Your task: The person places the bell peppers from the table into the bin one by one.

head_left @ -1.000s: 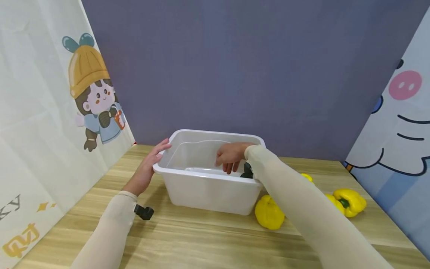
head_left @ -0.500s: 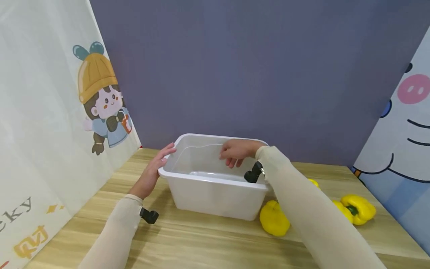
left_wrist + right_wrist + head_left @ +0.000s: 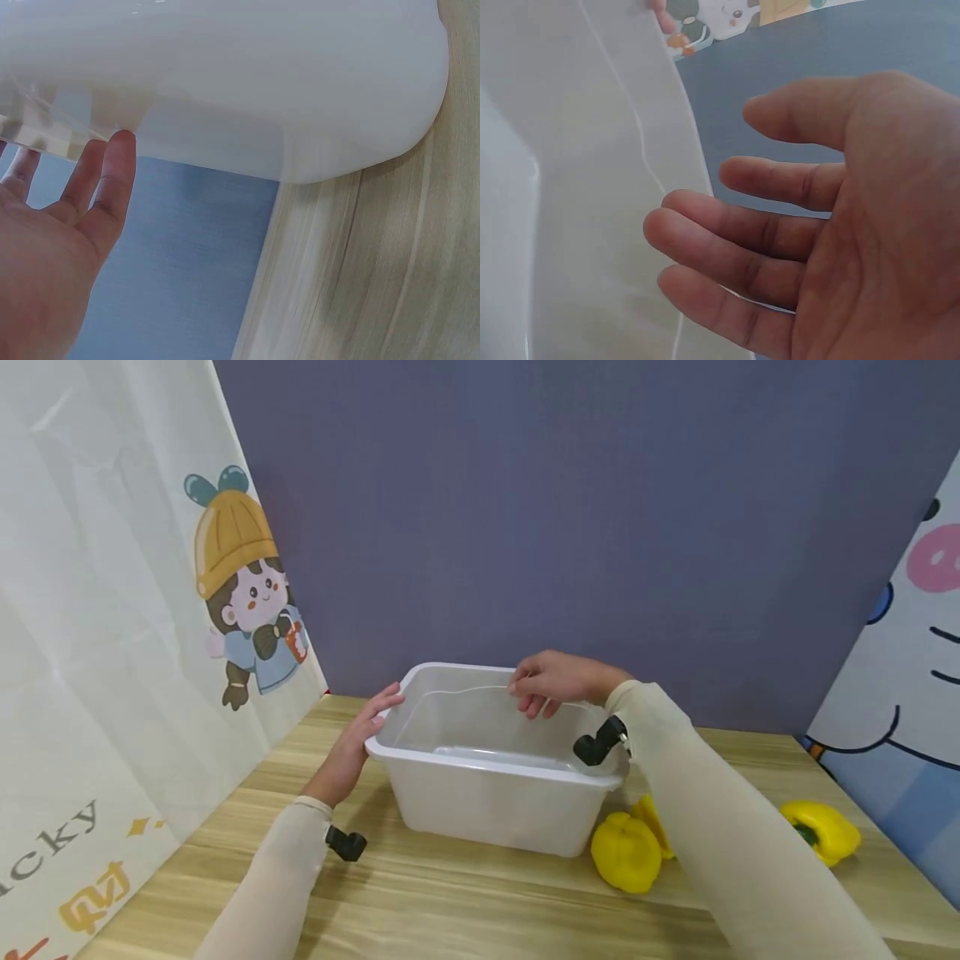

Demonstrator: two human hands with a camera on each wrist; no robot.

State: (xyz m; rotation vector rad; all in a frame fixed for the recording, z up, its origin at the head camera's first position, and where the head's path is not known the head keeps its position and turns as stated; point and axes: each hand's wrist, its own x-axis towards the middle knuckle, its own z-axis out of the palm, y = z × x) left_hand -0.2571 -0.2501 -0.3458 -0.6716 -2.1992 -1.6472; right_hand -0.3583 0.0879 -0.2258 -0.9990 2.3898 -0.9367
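Note:
A white plastic bin (image 3: 495, 806) stands on the wooden table. My left hand (image 3: 352, 752) rests at its left rim, fingers nearly straight; in the left wrist view the fingertips (image 3: 120, 150) touch the bin's outer wall. Above the bin's opening, near the far rim, is my right hand (image 3: 566, 678). The right wrist view shows that hand's fingers (image 3: 720, 251) loosely bent, with nothing between them and the thumb. Just right of the bin sits a yellow bell pepper (image 3: 626, 853), with another yellow pepper (image 3: 649, 820) partly hidden behind it.
Farther right on the table (image 3: 450, 910) lies one more yellow bell pepper (image 3: 828, 833), partly covered by the right sleeve (image 3: 735, 827). A grey-blue panel (image 3: 540, 510) rises behind the bin. Printed sheets (image 3: 112, 568) hang on both sides.
My right hand has risen from inside the bin and shifted right, staying empty. The left hand keeps its place at the rim. The head view has turned slightly left.

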